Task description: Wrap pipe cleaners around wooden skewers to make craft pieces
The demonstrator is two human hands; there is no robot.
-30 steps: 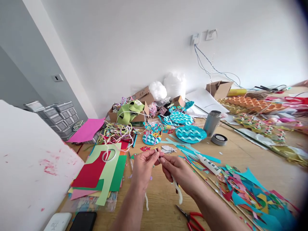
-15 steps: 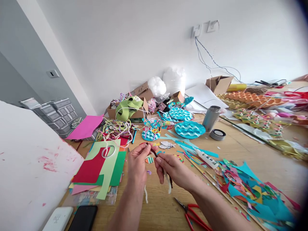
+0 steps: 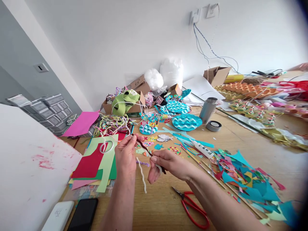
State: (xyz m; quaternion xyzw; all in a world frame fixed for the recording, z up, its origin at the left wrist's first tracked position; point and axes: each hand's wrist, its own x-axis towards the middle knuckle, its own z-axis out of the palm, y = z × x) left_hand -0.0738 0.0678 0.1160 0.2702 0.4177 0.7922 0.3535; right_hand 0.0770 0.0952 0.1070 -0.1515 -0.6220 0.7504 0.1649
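1. Pinching one end of a dark brown strand, the left hand has thumb and forefinger pressed together.
2. Slightly lower, the right hand grips the same strand between thumb and fingers, its lower fingers loosely curled; a brown tail and a bit of white show beneath. The strand slants between both hands, above the table.
3. Just beside the left hand runs a white strand; whether it hangs or lies flat, I cannot tell.
4. Along the near edge sit a white device, a black phone and red-handled scissors, the last close to the right forearm.
5. Bare wood opens between the forearms, below the hands.
6. Stacked coloured paper bounds the left side; thin sticks and paper scraps bound the right.
7. Beyond the hands, paper fish and a glue tube narrow the room.
8. Farther off stand a blue disc, a metal bottle and, near the wall, a cardboard box.
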